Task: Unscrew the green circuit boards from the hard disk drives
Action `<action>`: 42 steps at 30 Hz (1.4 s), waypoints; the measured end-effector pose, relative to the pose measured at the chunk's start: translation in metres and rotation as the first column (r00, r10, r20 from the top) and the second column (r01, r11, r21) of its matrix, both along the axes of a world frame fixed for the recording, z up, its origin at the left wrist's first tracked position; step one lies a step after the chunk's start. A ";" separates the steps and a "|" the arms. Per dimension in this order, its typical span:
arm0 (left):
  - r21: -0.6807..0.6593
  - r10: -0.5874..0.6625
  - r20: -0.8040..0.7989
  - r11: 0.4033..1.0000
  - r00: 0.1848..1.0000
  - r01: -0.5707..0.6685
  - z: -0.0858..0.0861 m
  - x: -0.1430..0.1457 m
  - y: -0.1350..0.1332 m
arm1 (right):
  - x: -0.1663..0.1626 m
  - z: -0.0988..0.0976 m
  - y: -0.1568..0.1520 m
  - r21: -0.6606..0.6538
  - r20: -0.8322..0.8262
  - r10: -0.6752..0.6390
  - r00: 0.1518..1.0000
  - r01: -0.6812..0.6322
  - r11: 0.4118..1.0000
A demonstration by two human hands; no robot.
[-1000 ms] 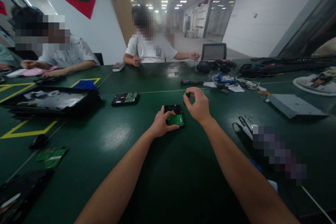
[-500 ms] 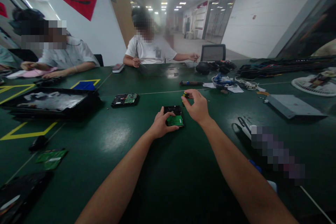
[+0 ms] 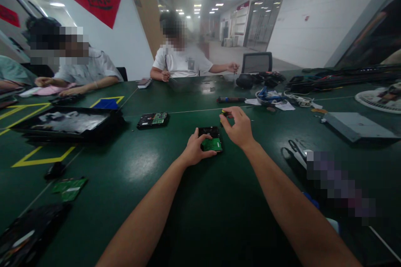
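Note:
A hard drive (image 3: 210,132) lies on the green table, its green circuit board (image 3: 214,145) facing up. My left hand (image 3: 197,149) grips it from the left, thumb along the near edge and fingers over the far part. Just above and right of the drive, my right hand (image 3: 237,127) is closed in a pinch on a small yellow-and-black screwdriver (image 3: 224,113). Most of its length is hidden by the fingers, and its tip is too small to make out.
Left of the drive lie another hard drive (image 3: 153,120), a black tray (image 3: 69,123) and a loose green circuit board (image 3: 72,188). A dark-handled tool (image 3: 231,99), a bowl (image 3: 265,98) and a grey metal box (image 3: 359,126) stand right. Two people (image 3: 181,60) sit opposite.
The whole view has shifted slightly, so everything appears a little further right. My left hand keeps its grip on the hard drive, and my right hand still pinches the screwdriver beside it.

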State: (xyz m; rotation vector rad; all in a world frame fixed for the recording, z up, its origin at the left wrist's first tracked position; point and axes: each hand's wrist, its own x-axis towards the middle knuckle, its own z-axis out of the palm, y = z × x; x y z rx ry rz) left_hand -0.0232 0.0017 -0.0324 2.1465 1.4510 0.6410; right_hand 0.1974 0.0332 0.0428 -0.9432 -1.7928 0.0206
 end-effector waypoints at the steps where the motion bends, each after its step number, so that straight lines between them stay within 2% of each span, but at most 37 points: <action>1: 0.001 -0.001 0.000 1.000 1.000 0.001 0.000 0.000 0.000 | 0.000 0.000 0.000 0.006 0.004 0.000 1.000 0.000 1.000; 10: 0.004 -0.010 0.010 1.000 1.000 0.010 0.002 0.000 -0.001 | 0.001 -0.002 0.002 -0.032 -0.040 -0.015 0.999 0.014 0.999; 17: 0.003 -0.010 0.011 1.000 1.000 0.010 0.001 0.000 0.000 | -0.001 0.002 -0.003 0.013 0.009 -0.001 1.000 0.001 1.000; 24: 0.001 -0.002 -0.005 1.000 1.000 0.002 0.002 0.001 -0.001 | 0.000 -0.001 0.001 -0.030 -0.030 -0.006 1.000 0.005 1.000; 29: -0.003 0.005 -0.014 1.000 1.000 -0.005 0.001 0.001 0.000 | -0.002 0.002 -0.003 -0.011 -0.001 0.019 1.000 -0.019 1.000; 34: 0.002 -0.002 -0.010 1.000 1.000 0.002 -0.001 0.000 0.001 | -0.001 0.001 -0.001 -0.016 -0.050 -0.011 0.999 0.010 1.000; 42: 0.016 0.004 -0.001 1.000 1.000 -0.004 0.000 0.001 -0.001 | -0.002 0.003 -0.003 0.013 -0.006 0.004 1.000 -0.004 1.000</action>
